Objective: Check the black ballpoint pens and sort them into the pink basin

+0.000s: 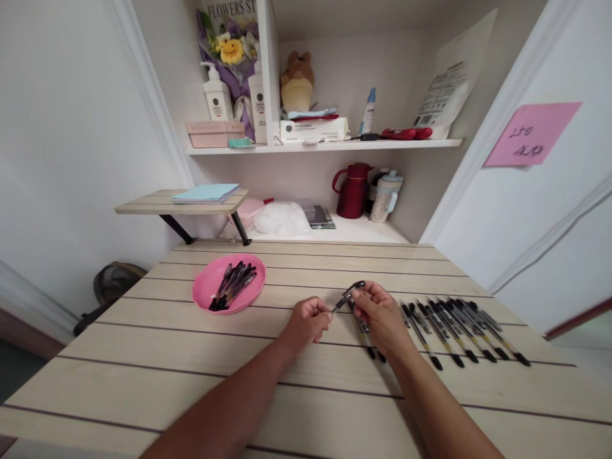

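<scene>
— What frames the scene?
— White shelving (406,145) stands behind a dark-lined wooden tabletop (143,366). On the right, a row of black pens (461,331) lies roughly parallel, dark ends toward me; on the left, a scalloped pink bowl (204,287) cradles a loose bundle of pens (234,285).

— And your hands?
— Over the table's middle. My left hand (312,320) pinches one end of a pen between thumb and fingers; my right hand (381,312) grips the other end.

— Which way does it point?
— The black pen (343,299) hangs above the tabletop, its long axis slanting from near left to far right. The thick dark end points away, to the right; the slim end reaches my left fingertips, its very tip hidden.

— Room to move?
— Plenty leftward, over planks toward the bowl, and toward the near edge. Rightward is tighter: a few pens (362,330) lie partly beneath my right hand, the row just beyond, short of the table's right edge.
</scene>
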{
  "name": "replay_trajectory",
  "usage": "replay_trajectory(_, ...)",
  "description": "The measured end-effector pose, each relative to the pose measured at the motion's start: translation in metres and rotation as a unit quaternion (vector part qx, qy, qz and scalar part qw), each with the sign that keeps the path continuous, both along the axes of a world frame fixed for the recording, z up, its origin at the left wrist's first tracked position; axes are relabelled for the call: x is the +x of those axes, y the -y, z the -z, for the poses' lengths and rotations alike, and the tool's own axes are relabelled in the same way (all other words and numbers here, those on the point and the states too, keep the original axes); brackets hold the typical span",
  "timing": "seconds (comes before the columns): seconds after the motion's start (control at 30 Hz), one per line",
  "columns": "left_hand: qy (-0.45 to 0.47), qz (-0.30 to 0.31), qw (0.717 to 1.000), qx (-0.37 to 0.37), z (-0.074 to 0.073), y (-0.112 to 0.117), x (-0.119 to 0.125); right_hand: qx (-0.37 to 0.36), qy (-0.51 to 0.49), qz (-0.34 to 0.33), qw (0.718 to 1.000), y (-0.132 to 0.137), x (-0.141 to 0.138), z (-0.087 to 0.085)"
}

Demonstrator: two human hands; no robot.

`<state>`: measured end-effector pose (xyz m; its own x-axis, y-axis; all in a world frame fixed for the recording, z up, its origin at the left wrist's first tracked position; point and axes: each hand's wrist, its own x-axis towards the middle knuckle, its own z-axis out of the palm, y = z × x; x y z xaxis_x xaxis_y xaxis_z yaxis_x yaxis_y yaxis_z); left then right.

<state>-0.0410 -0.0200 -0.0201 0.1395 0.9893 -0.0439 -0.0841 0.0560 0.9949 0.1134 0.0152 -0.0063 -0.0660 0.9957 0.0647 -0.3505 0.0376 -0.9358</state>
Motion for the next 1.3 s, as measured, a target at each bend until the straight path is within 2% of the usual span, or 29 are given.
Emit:
replay_trajectory(0.4, -0.009, -0.015, 1.000, 0.014, 0.000, 0.002, 0.002, -0.002, 0.085, -0.064, 0.994, 0.007, -0.007, 0.004)
replay_trajectory(0.63, -0.025, -0.030, 0.999, 0.023, 0.004, 0.001, 0.001, -0.009, 0.078, -0.067, 0.995, 0.009, -0.010, 0.005)
replay_trajectory(0.8, -0.064, -0.044, 0.995, 0.061, 0.008, 0.002, 0.001, -0.008, 0.082, -0.070, 0.994, 0.011, -0.010, 0.006)
replay_trajectory(1.0, -0.138, -0.081, 0.977, 0.142, 0.002, 0.010, 0.005, 0.007, 0.075, -0.077, 0.994, 0.014, -0.009, 0.008)
replay_trajectory(1.2, -0.284, -0.107, 0.919, 0.252, -0.005, 0.016, 0.003, 0.002, 0.067, -0.083, 0.994, 0.012, -0.010, 0.012)
replay_trajectory(1.3, -0.266, -0.107, 0.933, 0.216, -0.003, 0.013, 0.004, 0.005, 0.080, -0.082, 0.993, 0.011, -0.010, 0.013)
